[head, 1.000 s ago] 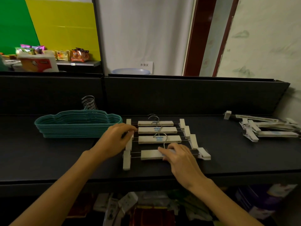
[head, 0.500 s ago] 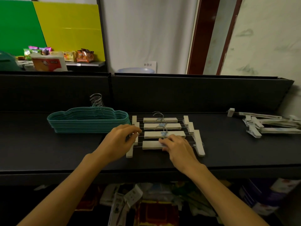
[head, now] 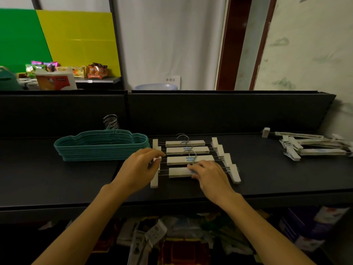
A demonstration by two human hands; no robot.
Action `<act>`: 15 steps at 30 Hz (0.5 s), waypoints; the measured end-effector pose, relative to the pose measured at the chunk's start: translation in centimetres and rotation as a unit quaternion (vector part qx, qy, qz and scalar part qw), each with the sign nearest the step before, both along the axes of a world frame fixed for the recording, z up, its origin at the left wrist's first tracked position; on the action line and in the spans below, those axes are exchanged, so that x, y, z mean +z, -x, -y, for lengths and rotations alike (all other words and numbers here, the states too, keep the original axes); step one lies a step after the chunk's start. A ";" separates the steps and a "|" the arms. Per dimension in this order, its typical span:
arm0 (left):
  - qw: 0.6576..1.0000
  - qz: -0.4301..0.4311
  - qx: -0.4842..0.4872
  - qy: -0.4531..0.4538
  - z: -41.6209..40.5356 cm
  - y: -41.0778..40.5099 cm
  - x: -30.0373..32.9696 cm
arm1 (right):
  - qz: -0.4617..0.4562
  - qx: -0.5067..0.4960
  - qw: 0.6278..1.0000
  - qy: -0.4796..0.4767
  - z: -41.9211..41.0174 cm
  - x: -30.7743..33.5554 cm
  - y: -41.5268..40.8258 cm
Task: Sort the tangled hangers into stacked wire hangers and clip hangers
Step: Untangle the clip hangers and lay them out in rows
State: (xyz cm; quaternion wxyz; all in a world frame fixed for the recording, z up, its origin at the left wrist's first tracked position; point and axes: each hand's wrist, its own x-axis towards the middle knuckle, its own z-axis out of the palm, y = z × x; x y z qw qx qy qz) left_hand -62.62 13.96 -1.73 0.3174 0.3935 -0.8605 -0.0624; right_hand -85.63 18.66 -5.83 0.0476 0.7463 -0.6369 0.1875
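- Teal wire hangers (head: 101, 145) sit in one neat stack on the left of the black shelf (head: 47, 180), their metal hooks (head: 110, 121) bunched together at the back; the stack is too tight to count.
- White clip hangers (head: 188, 157) lie flat in the middle of the shelf, just right of the teal stack: four of them, laid in a row one behind another, each with a white bar, thin wire rails and a white clip at either end.
- Three silver hooks show above the bars; the nearest hanger's hook is hidden under a hand.
- Left hand (head: 138, 170) is loosely curled, fingers bent over the left-end clips of the middle hangers, fingertips touching them; whether it truly pinches one I cannot tell.
- Right hand (head: 209, 175) lies palm down with fingers spread a little, pressing on the nearest clip hanger (head: 179, 172) and gripping nothing.
- Far right on the shelf, well apart, more white clip hangers lie in a tangled pile (head: 309, 145); their number is unclear.
- Behind the shelf's black back panel (head: 219, 111), a pale blue basin (head: 155, 86) shows only its rim, so its contents are hidden.
- Snack packets (head: 95, 70) sit on a ledge at the back left.
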 end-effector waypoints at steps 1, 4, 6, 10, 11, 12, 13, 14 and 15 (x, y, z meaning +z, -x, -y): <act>1.000 0.014 0.008 0.011 -0.1 0.7 0.0 | -0.012 0.001 1.000 -0.001 -0.1 0.2 -0.1; 0.998 0.052 0.027 0.031 0.1 3.2 0.0 | -0.033 0.007 0.999 0.029 -1.4 1.0 0.2; 0.997 0.063 0.022 0.043 0.3 5.6 0.0 | -0.034 -0.013 0.997 0.074 -3.1 1.8 1.8; 0.995 0.094 -0.001 0.031 -0.2 11.8 0.2 | -0.073 -0.108 0.987 0.096 -6.1 3.8 8.5; 0.994 0.102 -0.015 0.029 -0.3 13.5 0.3 | -0.077 -0.137 0.984 0.090 -6.6 4.2 10.6; 0.993 0.111 -0.028 0.024 -0.3 15.2 0.4 | -0.077 -0.163 0.980 0.085 -7.1 4.5 12.8; 0.992 0.118 -0.040 0.019 -0.3 16.9 0.5 | -0.075 -0.188 0.976 0.083 -7.6 4.6 15.2; 0.991 0.126 -0.047 0.014 -0.1 18.5 0.5 | -0.074 -0.212 0.971 0.084 -8.1 4.8 17.5; 0.990 0.134 -0.050 0.012 0.2 20.0 0.6 | -0.073 -0.233 0.966 0.086 -8.5 4.9 19.9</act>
